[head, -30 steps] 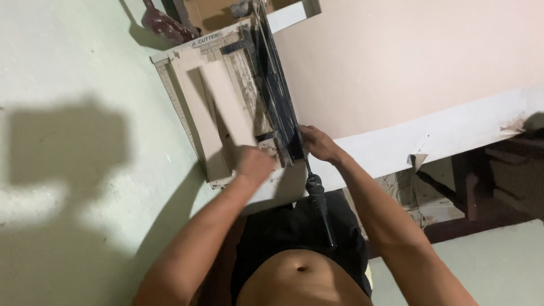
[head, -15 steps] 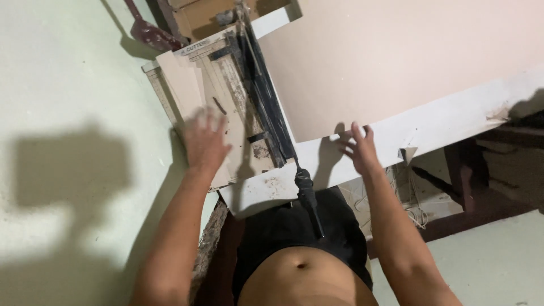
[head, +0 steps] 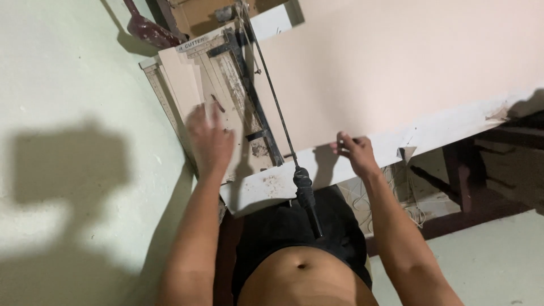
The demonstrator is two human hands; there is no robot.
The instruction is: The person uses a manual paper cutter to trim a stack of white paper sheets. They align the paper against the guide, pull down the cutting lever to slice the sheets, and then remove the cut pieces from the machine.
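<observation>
my left hand lies on the cutter's worn, scuffed matt board; my right fingers pinch a smooth matt pinkish paperboard sheet. the blade arm looks dark metal, the tabletop chipped white.

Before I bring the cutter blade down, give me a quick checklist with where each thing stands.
1. Left hand flat on the cutter board, left of the blade: ok.
2. Right hand gripping the near edge of the big sheet: ok.
3. Blade arm raised: ok.
4. Handle free, no hand on it: ok.
5. Sheet square to the ruler edge: cannot tell.
</observation>
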